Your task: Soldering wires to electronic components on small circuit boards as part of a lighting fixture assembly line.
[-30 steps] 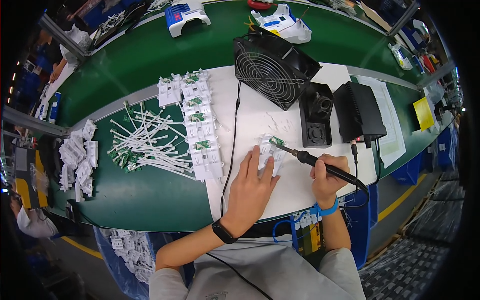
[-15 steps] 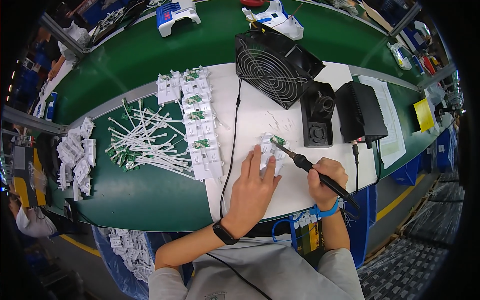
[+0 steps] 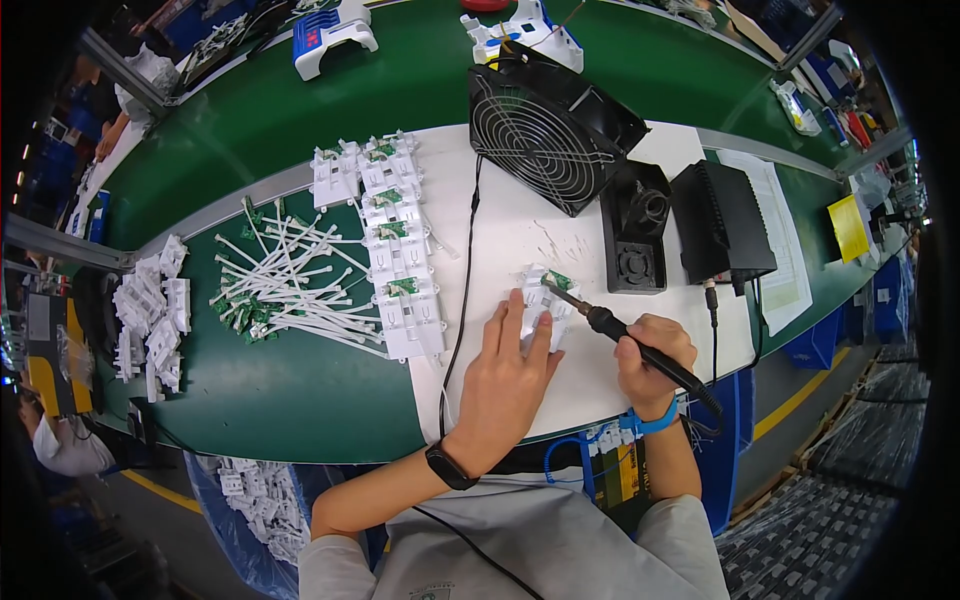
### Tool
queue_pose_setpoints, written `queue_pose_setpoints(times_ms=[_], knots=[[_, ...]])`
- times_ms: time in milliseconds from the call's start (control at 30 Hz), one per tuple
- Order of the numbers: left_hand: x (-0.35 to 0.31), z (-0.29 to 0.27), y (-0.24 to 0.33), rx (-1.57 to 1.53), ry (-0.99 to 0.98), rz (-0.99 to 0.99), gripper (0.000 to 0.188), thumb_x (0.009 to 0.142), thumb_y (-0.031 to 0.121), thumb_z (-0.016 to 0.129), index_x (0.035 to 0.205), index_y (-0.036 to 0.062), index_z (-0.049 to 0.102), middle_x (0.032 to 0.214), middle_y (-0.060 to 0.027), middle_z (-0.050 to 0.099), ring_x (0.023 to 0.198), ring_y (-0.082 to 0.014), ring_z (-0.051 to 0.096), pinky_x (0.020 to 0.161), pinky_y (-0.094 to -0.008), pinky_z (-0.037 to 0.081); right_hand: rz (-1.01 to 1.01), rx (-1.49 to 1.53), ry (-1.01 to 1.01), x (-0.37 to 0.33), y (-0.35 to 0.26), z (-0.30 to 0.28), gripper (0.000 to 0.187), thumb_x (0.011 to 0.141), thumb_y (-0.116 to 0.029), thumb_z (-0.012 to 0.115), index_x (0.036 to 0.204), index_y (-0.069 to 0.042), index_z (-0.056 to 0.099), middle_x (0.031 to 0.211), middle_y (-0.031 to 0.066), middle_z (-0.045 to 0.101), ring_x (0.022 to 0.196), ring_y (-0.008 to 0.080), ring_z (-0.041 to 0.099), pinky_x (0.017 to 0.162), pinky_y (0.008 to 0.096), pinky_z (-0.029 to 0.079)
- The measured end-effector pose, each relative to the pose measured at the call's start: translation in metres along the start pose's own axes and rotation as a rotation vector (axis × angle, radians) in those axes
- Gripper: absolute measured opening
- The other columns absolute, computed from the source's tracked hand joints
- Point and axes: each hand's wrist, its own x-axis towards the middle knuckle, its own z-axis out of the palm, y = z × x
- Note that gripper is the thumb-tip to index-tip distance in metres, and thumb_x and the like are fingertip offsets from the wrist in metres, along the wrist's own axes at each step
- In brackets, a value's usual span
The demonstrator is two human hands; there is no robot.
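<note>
My right hand (image 3: pixel 655 362) is closed round the black handle of a soldering iron (image 3: pixel 640 345). Its tip meets or hovers just over a small green circuit board (image 3: pixel 556 281) at the top of a white plastic housing (image 3: pixel 534 330); contact cannot be made out. Stretched out over that housing, my left hand (image 3: pixel 500 385) presses it against the white work sheet (image 3: pixel 590 395) with its fingertips. Part of the housing is hidden beneath those fingers. To the left stands a column of similar white housings (image 3: pixel 408 325) with green boards on them.
Green boards with white cables (image 3: pixel 295 285) lie piled left of the column, and bare white housings (image 3: pixel 155 310) farther left. A black fan (image 3: pixel 545 145), a black iron stand (image 3: pixel 636 230) and a black power box (image 3: pixel 722 220) stand beyond my hands. A black cord (image 3: pixel 463 320) crosses the sheet.
The white and blue casings on the green far belt have shifted left. My hands, the soldering iron and the housing under them stay nearly in place.
</note>
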Motion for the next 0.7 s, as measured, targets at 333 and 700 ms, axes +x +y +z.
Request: queue_pose_setpoints(times_ms=[333, 700], knots=[[-0.001, 0.000, 0.000, -0.002, 0.004, -0.005, 0.043, 0.085, 0.019, 0.081, 0.122, 0.0006, 0.070, 0.140, -0.0281, 0.054, 0.120, -0.0393, 0.059, 0.086, -0.0401, 0.058, 0.057, -0.010, 0.002, -0.011, 0.002, -0.002, 0.021, 0.089, -0.010, 0.077, 0.096, -0.002, 0.058, 0.069, 0.0101, 0.062, 0.054, 0.0202, 0.062, 0.057, 0.0302, 0.051], [-0.001, 0.001, -0.001, -0.003, 0.002, 0.002, 0.044, 0.084, 0.018, 0.082, 0.122, 0.0003, 0.070, 0.141, -0.0289, 0.054, 0.119, -0.0397, 0.059, 0.087, -0.0405, 0.058, 0.074, 0.011, -0.040, -0.016, 0.007, -0.002, 0.020, 0.096, -0.011, 0.070, 0.101, 0.000, 0.053, 0.079, 0.0109, 0.062, 0.051, 0.0134, 0.060, 0.048, 0.0241, 0.049]])
